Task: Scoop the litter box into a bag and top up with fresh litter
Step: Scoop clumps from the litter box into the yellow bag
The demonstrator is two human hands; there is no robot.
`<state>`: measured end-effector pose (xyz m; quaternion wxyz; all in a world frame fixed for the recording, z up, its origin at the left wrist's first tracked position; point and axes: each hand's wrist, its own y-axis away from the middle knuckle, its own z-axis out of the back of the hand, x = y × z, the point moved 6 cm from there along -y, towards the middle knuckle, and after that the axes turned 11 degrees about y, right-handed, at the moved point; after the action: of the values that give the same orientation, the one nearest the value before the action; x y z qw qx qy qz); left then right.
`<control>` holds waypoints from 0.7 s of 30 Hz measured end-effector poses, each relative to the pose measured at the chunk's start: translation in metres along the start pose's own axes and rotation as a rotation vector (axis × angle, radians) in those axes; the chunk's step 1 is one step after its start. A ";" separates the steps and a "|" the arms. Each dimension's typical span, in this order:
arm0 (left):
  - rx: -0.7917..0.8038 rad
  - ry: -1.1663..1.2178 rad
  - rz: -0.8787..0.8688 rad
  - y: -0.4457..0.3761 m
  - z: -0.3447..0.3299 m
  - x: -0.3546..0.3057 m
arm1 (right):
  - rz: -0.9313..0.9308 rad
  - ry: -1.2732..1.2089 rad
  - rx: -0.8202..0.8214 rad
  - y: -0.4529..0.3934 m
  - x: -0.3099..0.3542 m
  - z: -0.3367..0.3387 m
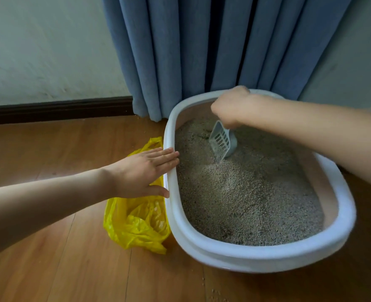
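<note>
The left hand (pixel 144 171) reaches forward from the left with the fingers straight and together, and it lies flat on the left rim of the litter box (pixel 256 256), the thumb touching the outer edge; it grasps nothing. The right arm comes from the right, across the far part of the box, and the right hand (pixel 229 106) is bent downward and grips the handle of a grey slotted scoop (pixel 222 141). The scoop points down, and its front edge is in the litter (pixel 245 197), near the far end. The box stands on the wooden floor (pixel 49 269) and holds grey-beige grains. A yellow plastic bag (pixel 136 221) lies just beside its left wall, open, under the left hand.
</note>
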<state>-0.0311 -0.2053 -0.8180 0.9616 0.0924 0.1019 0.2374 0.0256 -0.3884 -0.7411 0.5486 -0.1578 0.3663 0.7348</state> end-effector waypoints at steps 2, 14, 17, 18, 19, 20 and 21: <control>-0.053 -0.026 -0.019 0.000 0.003 -0.001 | -0.011 0.084 -0.073 0.008 -0.012 0.004; -0.031 -0.058 -0.002 0.002 -0.001 0.000 | 0.107 -0.033 -0.195 0.040 0.003 -0.044; -0.029 -0.064 -0.005 0.002 -0.002 0.001 | 0.056 -0.058 -0.243 0.031 -0.002 -0.037; -0.030 -0.078 -0.008 0.002 -0.002 0.001 | 0.044 -0.047 -0.241 0.024 -0.002 -0.033; -0.029 -0.085 -0.012 0.002 -0.002 0.000 | 0.035 -0.026 -0.236 0.016 0.000 -0.028; -0.023 -0.083 -0.013 0.001 -0.002 0.000 | 0.032 0.002 -0.234 0.007 0.004 -0.024; -0.012 -0.076 -0.011 0.001 -0.002 0.000 | 0.034 0.027 -0.230 -0.002 0.009 -0.020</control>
<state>-0.0326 -0.2040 -0.8201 0.9666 0.0950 0.0645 0.2289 0.0213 -0.3965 -0.7613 0.5095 -0.2235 0.2894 0.7789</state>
